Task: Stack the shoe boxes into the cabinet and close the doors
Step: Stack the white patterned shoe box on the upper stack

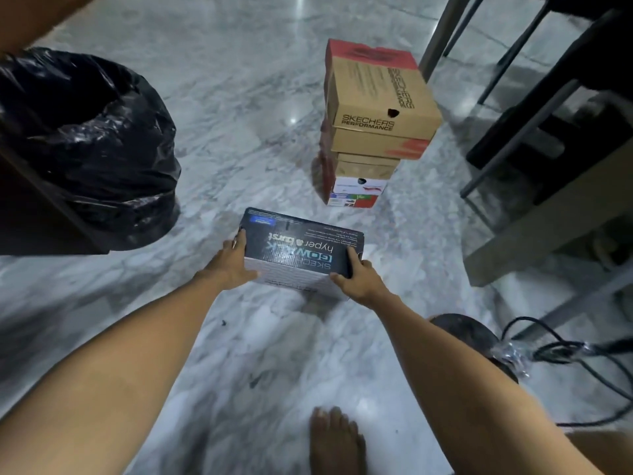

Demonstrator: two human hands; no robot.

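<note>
marble floor (260, 108), glossy and veined, carries everything in view; a polished surface of this kind gives a bare foot (337, 440) little grip, so a slip while carrying a load is a plausible hazard.

black bin bag (85, 138) sits at the left, well apart from the work. dark furniture frames (534, 138) stand at the right, close beside the box stack (370, 132); no cabinet can be identified in view.

the stack is the main risk. the top skechers performance box (380, 94) sits skewed and overhangs the narrower boxes beneath it, with a small white and red box (356, 193) at the base. a knock from the carried box, or a careless pull on the top unit, would likely topple the column toward the metal legs.

black cables (582, 371) trail over the floor at lower right, near the right arm; a trip or snag is possible if the person steps that way.

dark blue skechers go walk box (301, 248) lies between the hands, just in front of the stack; whether it rests on the floor or is raised cannot be told. the left hand (229, 262) presses flat against the left end, fingers together. the right hand (356, 279) grips the near right corner, fingers curled over the lid edge. the grip relies on side pressure only, so the box may slide out or the lid may shift if pressure is uneven.
</note>
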